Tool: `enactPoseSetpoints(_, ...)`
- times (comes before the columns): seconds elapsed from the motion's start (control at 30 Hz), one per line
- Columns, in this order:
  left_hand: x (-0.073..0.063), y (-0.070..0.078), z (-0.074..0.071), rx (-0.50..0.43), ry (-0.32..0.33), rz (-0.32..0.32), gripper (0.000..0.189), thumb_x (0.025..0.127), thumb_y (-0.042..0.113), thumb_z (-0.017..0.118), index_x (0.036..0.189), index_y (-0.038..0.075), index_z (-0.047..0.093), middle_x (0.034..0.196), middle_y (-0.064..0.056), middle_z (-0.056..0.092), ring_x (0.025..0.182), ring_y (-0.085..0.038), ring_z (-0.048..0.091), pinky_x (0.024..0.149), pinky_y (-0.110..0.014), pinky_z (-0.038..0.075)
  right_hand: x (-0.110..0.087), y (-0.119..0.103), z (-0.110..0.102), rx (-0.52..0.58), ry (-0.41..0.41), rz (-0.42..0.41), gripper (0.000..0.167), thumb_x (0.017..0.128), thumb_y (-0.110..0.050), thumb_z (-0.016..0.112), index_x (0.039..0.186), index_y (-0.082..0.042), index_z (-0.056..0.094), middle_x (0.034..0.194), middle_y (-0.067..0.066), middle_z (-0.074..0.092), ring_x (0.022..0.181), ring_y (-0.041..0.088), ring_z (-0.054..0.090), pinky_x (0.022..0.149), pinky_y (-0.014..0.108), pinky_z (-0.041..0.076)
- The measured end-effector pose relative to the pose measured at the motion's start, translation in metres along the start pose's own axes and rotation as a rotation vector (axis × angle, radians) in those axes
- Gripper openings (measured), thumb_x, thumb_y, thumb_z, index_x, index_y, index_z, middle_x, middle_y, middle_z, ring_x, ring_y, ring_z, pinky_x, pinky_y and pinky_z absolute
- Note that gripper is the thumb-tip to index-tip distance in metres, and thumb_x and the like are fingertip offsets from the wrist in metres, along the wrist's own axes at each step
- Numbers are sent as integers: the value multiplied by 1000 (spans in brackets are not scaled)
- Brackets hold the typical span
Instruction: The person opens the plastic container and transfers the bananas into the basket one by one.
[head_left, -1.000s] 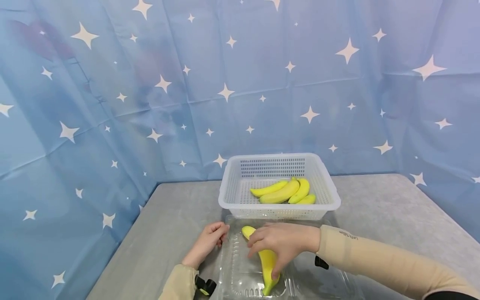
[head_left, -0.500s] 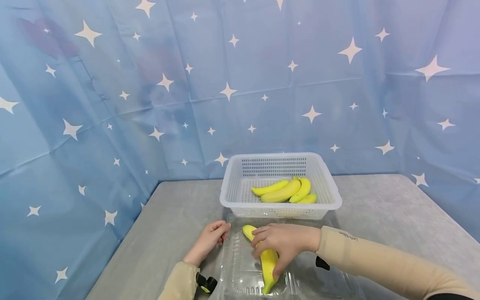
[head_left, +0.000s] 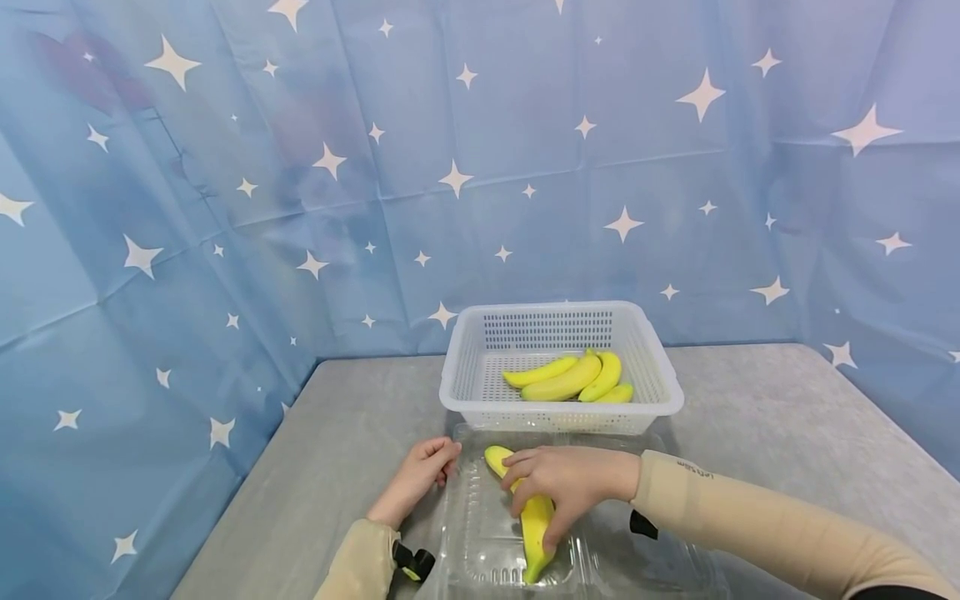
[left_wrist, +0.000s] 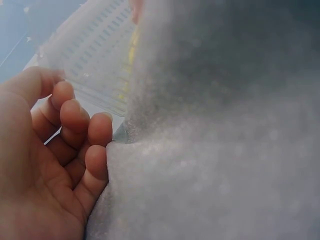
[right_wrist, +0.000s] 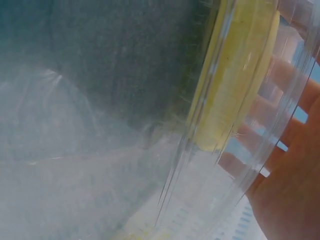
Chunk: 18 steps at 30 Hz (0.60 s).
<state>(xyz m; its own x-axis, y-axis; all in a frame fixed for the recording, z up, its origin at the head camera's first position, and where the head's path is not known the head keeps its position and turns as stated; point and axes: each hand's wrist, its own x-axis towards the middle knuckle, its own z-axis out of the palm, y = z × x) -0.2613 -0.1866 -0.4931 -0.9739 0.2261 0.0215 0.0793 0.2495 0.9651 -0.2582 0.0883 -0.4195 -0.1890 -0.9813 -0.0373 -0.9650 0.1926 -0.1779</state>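
A yellow banana (head_left: 537, 529) lies lengthwise in the left half of a clear plastic clamshell container (head_left: 483, 542). My right hand (head_left: 573, 483) reaches over from the right and grips the banana, thumb on its near right side, fingers curved across its upper part. Through the clear wall in the right wrist view, the banana (right_wrist: 235, 75) shows beside my right hand's fingers (right_wrist: 285, 135). At the container's far left corner, my left hand (head_left: 420, 479) pinches the edge. Its fingers (left_wrist: 75, 117) are curled in the left wrist view, thumb and forefinger at the plastic.
Behind the container stands a white perforated basket (head_left: 457, 392) holding several bananas (head_left: 562, 379). Everything rests on a grey table (head_left: 772, 433). A blue star-patterned curtain (head_left: 390, 217) hangs along the back and left. The container's other half (head_left: 637, 567) lies under my right forearm.
My right hand's fingers have drawn in slightly against the banana. The left hand keeps its place at the container edge, and the head view has shifted a little.
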Motion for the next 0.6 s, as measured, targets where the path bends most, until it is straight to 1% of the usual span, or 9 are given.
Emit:
enactPoseSetpoints(0.1,-1,4,0,-14,-7,-5,39,99,22,56,72,-5,51,63,-2,51,53,-13,43,49,-24,36,0,-1,0,-4,3,-2,46,76,-56,74,112,-27,71,134,0,55,134,28,40,108,39,33)
enactPoseSetpoints(0.23,-9,20,0,-24,-20,2,38,99,19,55,72,-7,50,63,-3,51,53,-14,43,49,-24,36,2,-2,0,11,5,-8,47,77,-57,74,112,-25,71,134,1,55,134,29,40,108,38,32)
enactPoseSetpoints(0.33,-14,30,1,-17,-21,8,37,99,18,55,72,-6,50,63,-2,52,54,-13,44,50,-24,37,3,-2,0,12,7,-16,48,77,-58,72,112,-24,71,134,2,55,135,29,39,109,37,32)
enactPoseSetpoints(0.47,-16,32,1,-8,-17,10,37,99,19,55,72,-5,51,63,-2,52,54,-13,45,51,-24,37,5,-1,1,2,11,-23,48,77,-58,72,112,-24,71,134,2,55,135,29,39,109,36,31)
enactPoseSetpoints(0.6,-15,31,2,-12,-19,8,37,99,19,55,73,-7,50,63,-3,51,55,-14,45,52,-24,38,6,0,1,5,12,-23,48,77,-57,73,112,-25,70,134,2,55,135,29,39,109,37,31)
